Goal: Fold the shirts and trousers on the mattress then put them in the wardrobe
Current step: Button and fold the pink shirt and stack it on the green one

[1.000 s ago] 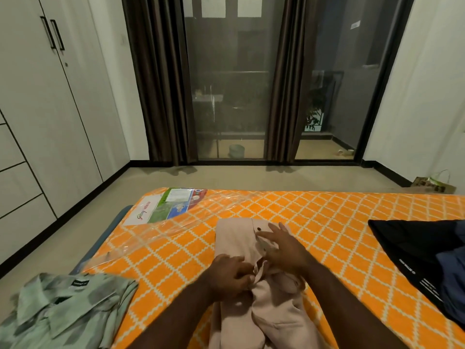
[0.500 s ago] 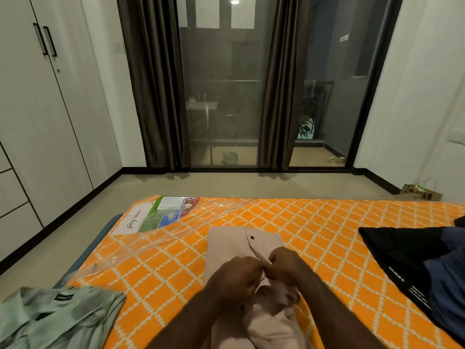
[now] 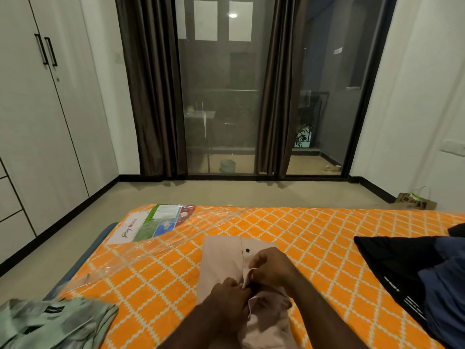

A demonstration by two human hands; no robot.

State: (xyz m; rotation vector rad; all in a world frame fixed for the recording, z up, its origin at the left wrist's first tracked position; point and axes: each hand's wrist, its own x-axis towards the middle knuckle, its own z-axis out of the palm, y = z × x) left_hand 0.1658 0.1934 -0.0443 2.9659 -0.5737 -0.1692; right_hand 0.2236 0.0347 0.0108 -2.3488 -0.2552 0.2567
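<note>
A beige shirt [image 3: 219, 263] lies on the orange patterned mattress [image 3: 314, 238], its black button visible near the placket. My left hand [image 3: 229, 298] and my right hand [image 3: 270, 269] meet at the shirt's front opening, each pinching the fabric edge. A green patterned shirt [image 3: 50, 323] lies folded at the near left corner. Dark black and blue garments [image 3: 415, 275] lie at the right edge. The white wardrobe [image 3: 37, 122] stands along the left wall, doors closed.
A clear plastic wrap with a printed label [image 3: 153, 222] covers the mattress's far left corner. Beige floor lies between the mattress and the glass balcony doors [image 3: 226, 96] with dark curtains. A paper bag [image 3: 415, 200] sits by the right wall.
My right hand drew back from flat on the shirt to pinch the placket beside my left hand. The camera tilted up slightly.
</note>
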